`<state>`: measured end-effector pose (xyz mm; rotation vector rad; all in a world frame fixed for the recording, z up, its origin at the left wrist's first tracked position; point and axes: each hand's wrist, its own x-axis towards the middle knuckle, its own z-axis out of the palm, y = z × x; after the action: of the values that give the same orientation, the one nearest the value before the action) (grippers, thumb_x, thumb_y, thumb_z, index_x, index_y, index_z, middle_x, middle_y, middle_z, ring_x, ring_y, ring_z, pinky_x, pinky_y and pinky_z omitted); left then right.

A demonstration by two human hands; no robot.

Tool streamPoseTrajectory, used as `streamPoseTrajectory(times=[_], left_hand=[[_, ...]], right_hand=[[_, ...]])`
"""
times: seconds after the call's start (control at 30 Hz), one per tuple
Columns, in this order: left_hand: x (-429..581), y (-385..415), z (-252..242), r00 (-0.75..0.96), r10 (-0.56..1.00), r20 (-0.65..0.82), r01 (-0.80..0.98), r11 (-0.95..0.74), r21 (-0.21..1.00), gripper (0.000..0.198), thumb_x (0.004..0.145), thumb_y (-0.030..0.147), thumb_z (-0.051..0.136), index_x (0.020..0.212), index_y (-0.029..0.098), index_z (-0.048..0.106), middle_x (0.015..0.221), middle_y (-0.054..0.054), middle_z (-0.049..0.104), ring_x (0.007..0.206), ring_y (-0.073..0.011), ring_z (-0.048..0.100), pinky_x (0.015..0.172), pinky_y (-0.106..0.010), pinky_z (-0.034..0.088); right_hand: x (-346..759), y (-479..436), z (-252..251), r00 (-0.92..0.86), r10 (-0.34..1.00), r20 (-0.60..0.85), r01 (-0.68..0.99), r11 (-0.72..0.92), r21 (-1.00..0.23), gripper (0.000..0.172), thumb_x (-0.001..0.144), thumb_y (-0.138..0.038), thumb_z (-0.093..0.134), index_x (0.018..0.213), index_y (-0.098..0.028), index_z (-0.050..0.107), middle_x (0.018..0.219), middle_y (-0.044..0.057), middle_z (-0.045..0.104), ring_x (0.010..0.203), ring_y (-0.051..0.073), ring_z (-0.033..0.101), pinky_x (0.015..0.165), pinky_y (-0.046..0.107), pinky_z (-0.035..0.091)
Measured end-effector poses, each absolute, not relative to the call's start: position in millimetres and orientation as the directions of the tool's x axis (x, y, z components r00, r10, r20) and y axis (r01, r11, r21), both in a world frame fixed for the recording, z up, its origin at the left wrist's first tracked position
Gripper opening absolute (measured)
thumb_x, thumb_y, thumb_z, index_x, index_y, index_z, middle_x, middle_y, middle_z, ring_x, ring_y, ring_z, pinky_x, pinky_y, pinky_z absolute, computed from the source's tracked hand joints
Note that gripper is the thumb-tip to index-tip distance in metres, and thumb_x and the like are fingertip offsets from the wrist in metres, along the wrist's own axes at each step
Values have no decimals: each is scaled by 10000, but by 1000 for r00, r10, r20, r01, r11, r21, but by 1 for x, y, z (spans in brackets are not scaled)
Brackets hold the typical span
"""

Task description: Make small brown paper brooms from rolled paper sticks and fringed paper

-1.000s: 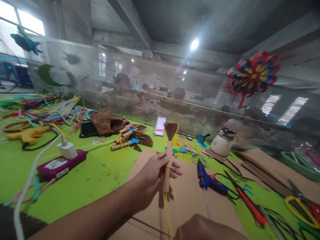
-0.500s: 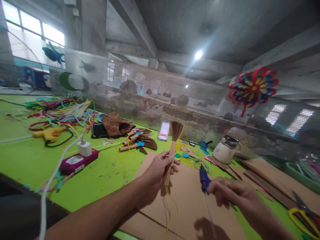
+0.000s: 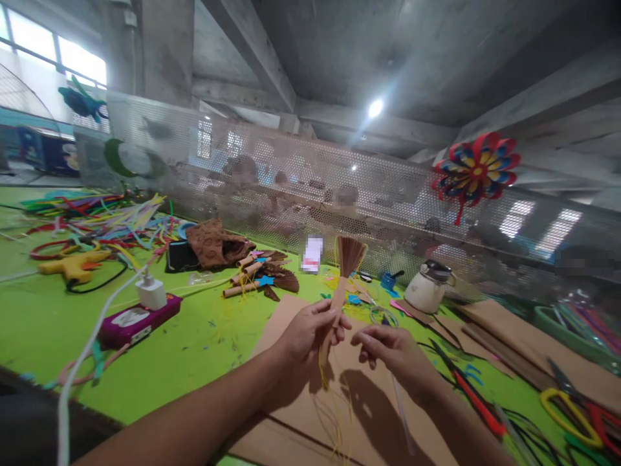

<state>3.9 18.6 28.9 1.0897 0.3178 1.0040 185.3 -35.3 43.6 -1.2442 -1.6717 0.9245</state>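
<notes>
My left hand (image 3: 310, 333) is closed around the brown paper handle of a small fringed broom (image 3: 350, 257), which stands upright with its bristle end on top. Thin yellow strings (image 3: 334, 414) hang from the lower end of the handle. Just right of it, my right hand (image 3: 400, 359) hovers with loosely curled fingers, nothing visible in them and not touching the broom. Mostly hidden behind that hand is a blue glue gun (image 3: 385, 320); its clear glue stick (image 3: 400, 414) shows below. A brown cardboard sheet (image 3: 276, 414) lies underneath.
Several finished brown paper pieces with blue stars (image 3: 264, 281) lie to the left, near a purple power strip (image 3: 140, 320) and a yellow glue gun (image 3: 72, 265). Scissors (image 3: 570, 408) and a red-handled tool (image 3: 478, 401) lie right. A white jug (image 3: 427, 288) stands by the perforated screen (image 3: 291, 194).
My right hand has let go of the blue glue gun and moved left toward the broom. My left hand still holds the broom in nearly the same place. The view has shifted slightly right.
</notes>
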Motion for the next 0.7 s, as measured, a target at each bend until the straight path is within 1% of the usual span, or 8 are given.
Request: streamPoseTrajectory(times=[0.1,0.2,0.3,0.43,0.5,0.57,0.63,0.7], left_hand=[[5,15,29,594,765,250,-513,121,850,213,775,301,648,792,91,616,769,-62,607,588,-91,526,565,-208,392],[8,10,28,638,729,249,-517,166,840,200,802,276,618,804,76,635,775,-64,596,592,-80,526,568,-188,393],[12,5,28,685,694,222,-509,237,828,186,810,247,606,887,82,643,784,-61,597,575,-72,530,541,-175,383],[12,0,31,725,659,200,-487,285,826,224,826,247,585,965,83,647,812,-84,624,599,-89,558,552,-180,403],[11,-1,32,747,639,184,-470,312,826,258,840,269,569,1000,82,645,798,-94,638,590,-101,567,545,-190,410],[10,-2,32,759,627,176,-463,329,823,287,862,296,539,1014,75,641,777,-104,646,575,-111,568,532,-200,408],[11,-4,32,759,626,178,-472,340,813,301,882,307,506,995,63,642,774,-116,649,563,-111,561,527,-205,405],[12,-7,32,755,631,175,-478,348,807,305,895,304,479,961,54,641,775,-129,651,554,-108,553,530,-208,403]], right_hand=[[184,-30,36,-108,954,279,295,299,-907,343,797,-483,619,789,-155,718,639,38,640,583,145,545,547,259,419],[182,-31,34,-94,942,322,256,335,-907,308,820,-456,611,791,-168,713,712,36,643,660,154,554,616,270,438],[179,-34,36,-143,933,330,140,349,-926,279,860,-424,581,855,-175,707,729,29,626,710,166,570,708,303,452],[176,-38,39,-157,934,321,15,327,-945,282,891,-392,558,991,-172,704,782,53,640,738,174,580,749,338,451],[175,-39,41,-166,931,326,-34,325,-945,285,908,-378,538,1000,-168,707,818,68,651,755,177,588,770,349,448],[174,-41,44,-194,924,329,-89,317,-944,283,919,-366,523,994,-165,707,762,60,641,740,181,599,758,354,452],[172,-43,45,-230,921,315,-139,289,-947,279,919,-362,523,1010,-165,698,651,31,598,687,183,604,702,349,461],[171,-44,45,-253,924,285,-164,250,-954,282,910,-367,537,1046,-166,682,589,7,562,630,180,600,652,343,465]])
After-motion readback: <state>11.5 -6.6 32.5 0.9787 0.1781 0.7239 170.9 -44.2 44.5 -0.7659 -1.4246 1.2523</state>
